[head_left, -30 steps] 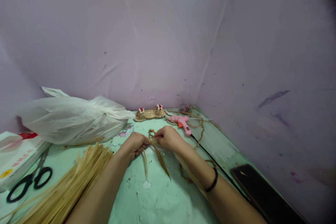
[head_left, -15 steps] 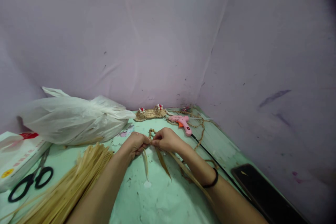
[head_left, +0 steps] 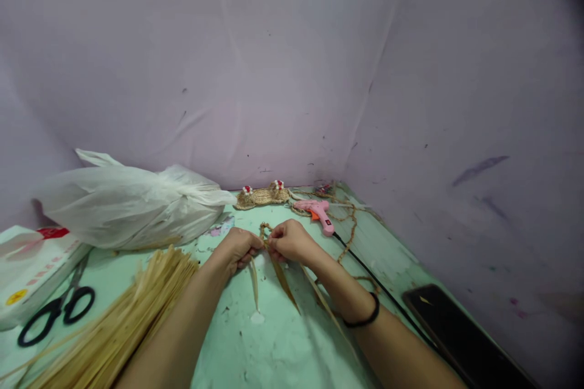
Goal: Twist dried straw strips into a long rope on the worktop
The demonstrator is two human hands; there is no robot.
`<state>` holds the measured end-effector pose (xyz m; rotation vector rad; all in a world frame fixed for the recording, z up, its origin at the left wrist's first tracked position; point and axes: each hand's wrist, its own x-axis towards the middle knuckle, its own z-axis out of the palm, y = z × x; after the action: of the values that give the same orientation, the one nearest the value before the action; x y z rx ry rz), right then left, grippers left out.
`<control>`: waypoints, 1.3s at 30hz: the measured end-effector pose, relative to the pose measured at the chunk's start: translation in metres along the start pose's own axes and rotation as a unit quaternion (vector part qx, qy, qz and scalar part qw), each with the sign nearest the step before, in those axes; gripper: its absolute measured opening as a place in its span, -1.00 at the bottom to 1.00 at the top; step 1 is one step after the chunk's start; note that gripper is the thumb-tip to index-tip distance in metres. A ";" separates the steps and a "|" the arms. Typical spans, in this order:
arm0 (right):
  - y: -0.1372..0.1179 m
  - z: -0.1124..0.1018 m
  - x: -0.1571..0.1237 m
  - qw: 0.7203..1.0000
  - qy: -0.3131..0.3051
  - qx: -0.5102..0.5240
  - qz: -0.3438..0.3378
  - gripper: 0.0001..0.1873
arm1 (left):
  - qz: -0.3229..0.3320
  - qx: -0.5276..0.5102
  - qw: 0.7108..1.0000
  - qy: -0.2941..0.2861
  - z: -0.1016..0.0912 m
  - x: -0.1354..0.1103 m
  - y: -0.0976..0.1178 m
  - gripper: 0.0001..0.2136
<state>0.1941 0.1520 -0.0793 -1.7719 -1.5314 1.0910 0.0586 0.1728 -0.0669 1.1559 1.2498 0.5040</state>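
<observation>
My left hand (head_left: 236, 248) and my right hand (head_left: 288, 239) meet over the green table (head_left: 278, 346), both pinched on a thin plait of straw (head_left: 263, 230). The plaited end curls away just beyond my fingers. Loose straw strands (head_left: 281, 279) trail from the pinch back toward me across the table. A black band sits on my right wrist.
A bundle of straw strips (head_left: 123, 322) lies at the left, with black scissors (head_left: 55, 310) and a white box (head_left: 27, 267) beyond it. A white plastic bag (head_left: 128, 203) sits behind. Woven straw pieces (head_left: 262, 196), a pink glue gun (head_left: 319, 213) with its cord, and a dark phone (head_left: 460, 340) lie to the right.
My hands have stayed together on the plait, with small finger shifts. One long strand under my right forearm has swung slightly.
</observation>
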 end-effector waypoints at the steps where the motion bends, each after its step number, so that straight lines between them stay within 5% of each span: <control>1: -0.004 -0.001 -0.003 1.000 -0.009 0.021 0.001 -0.93 | 0.002 0.001 1.000 0.002 0.001 -0.001 0.001 -0.91; 10: -0.020 -0.011 -0.014 0.978 -0.070 0.186 0.070 -0.88 | 0.007 0.010 1.000 0.023 0.003 -0.001 0.000 -0.88; 17: -0.008 0.002 -0.004 0.972 0.013 0.227 0.059 -0.87 | 0.003 -0.005 1.000 0.004 -0.001 0.000 -0.001 -0.90; 22: -0.018 0.006 -0.012 0.942 -0.078 0.312 0.093 -0.86 | 0.017 -0.024 0.999 -0.027 -0.002 0.000 -0.001 -0.89; 25: -0.020 0.004 -0.014 0.945 -0.100 0.292 0.106 -0.87 | 0.025 -0.014 0.999 -0.041 -0.002 0.001 -0.003 -0.95; 35: -0.008 0.006 -0.006 0.973 -0.027 0.218 0.073 -0.91 | 0.076 0.091 0.989 -0.086 -0.010 -0.002 -0.002 -0.90; 39: -0.007 0.007 -0.006 0.967 -0.022 0.242 0.077 -0.94 | 0.051 0.087 0.995 -0.023 -0.008 -0.002 -0.001 -0.91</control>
<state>0.1844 0.1463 -0.0759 -1.5444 -1.0411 1.4440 0.0506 0.1734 -0.0659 1.3758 1.2183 0.4481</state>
